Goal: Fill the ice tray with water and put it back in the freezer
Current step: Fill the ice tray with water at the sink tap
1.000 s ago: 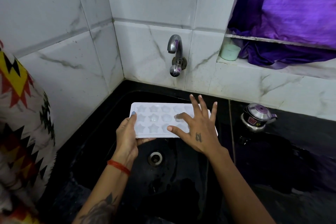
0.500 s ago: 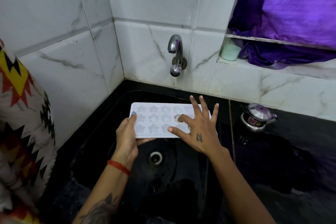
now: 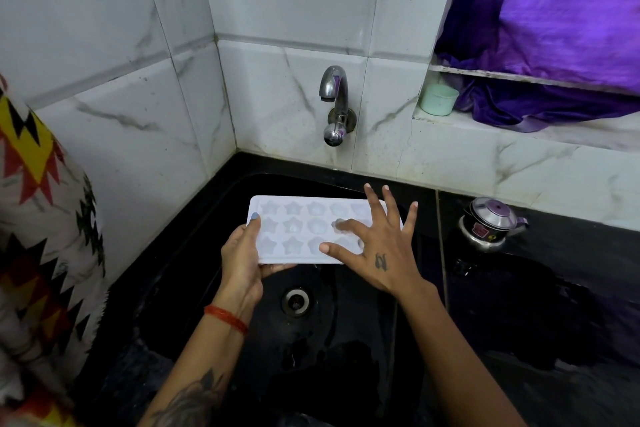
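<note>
Head view: ice tray point(image 3: 304, 229) held level over the black sink point(image 3: 194, 253), in front of and below the wall tap point(image 3: 334, 104). No water running from the tap. Judging by that, this is the fill step, or just around it; can't tell if the star and round cells hold water, white on white is too washed out.

Left hand point(image 3: 242, 263) grips the tray's left end: thumb on top at the edge, fingers curled under. Right hand point(image 3: 377, 246) lies flat over the tray's right part, fingers spread wide and straight, thumb and index tip touching the top face, not gripping.

Next move likely calls for the right hand going to the tap knob if the cells are dry. If full, keep the tray dead level on the way to the freezer, which is out of view.
</note>
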Demonstrator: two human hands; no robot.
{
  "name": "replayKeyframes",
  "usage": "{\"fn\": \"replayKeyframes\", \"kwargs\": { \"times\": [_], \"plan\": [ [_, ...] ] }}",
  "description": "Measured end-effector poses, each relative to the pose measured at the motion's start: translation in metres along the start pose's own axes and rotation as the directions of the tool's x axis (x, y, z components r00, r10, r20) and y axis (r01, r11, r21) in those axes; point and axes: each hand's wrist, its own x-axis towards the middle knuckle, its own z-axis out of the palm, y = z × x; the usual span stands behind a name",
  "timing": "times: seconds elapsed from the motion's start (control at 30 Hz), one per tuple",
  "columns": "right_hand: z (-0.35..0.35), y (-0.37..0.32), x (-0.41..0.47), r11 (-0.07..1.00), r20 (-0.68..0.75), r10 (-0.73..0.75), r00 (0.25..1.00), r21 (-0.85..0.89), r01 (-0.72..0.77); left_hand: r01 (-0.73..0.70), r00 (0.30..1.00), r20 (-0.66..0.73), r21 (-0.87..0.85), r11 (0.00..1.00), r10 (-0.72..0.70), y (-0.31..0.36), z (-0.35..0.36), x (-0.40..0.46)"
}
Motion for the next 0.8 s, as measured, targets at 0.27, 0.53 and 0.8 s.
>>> {"fn": "replayKeyframes", "kwargs": {
  "times": [0.27,0.53,0.8],
  "plan": [
    [-0.001,-0.001,0.001,1.0,0.045,0.01,0.999,0.027,-0.011,0.001,1.0,0.002,-0.001,1.0,-0.001,0.0,0.0,0.0],
    [-0.003,0.0,-0.002,1.0,0.009,0.017,1.0,0.013,-0.017,0.004,1.0,0.016,0.0,1.0,-0.004,0.0,0.001,-0.003],
    [-0.002,-0.017,0.005,0.995,-0.068,-0.033,0.997,0.096,0.04,0.002,1.0,0.017,0.0,1.0,-0.002,0.001,0.002,-0.001]
  ]
}}
